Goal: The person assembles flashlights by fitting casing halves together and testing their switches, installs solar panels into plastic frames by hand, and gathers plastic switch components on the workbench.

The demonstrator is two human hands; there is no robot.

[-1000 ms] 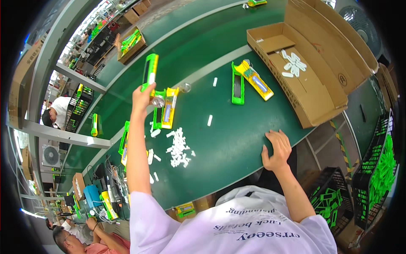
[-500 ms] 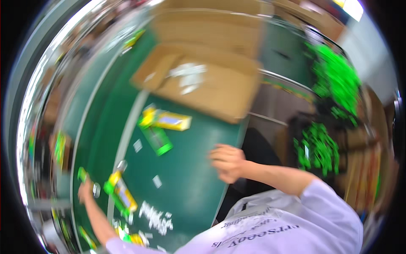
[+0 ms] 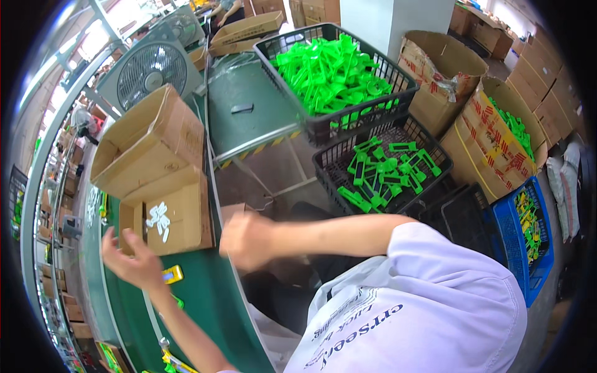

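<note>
My left hand (image 3: pixel 134 261) is raised over the green work surface (image 3: pixel 214 292), fingers apart and nothing in them. It is in front of an open cardboard box (image 3: pixel 189 227) that holds several small white pieces (image 3: pixel 159 219). Just beyond my left wrist lies a yellow item (image 3: pixel 173 274), partly hidden by the arm. My right hand (image 3: pixel 247 241) hangs near the table's right edge, close to the box's corner. Motion smears it, and its fingers appear curled, but I cannot see whether they hold anything.
To the right, a black crate (image 3: pixel 398 93) is heaped with bright green plastic parts (image 3: pixel 333 74). A lower black crate (image 3: pixel 329 165) holds more. Tall cardboard boxes (image 3: pixel 491 137) and a blue basket (image 3: pixel 536 273) stand farther right. A grey fan (image 3: pixel 149 74) is at the back left.
The view has swung up and right, bringing the crates and fan into sight. My left hand has moved from the small green item at the far left to near the box, its fingers now spread.
</note>
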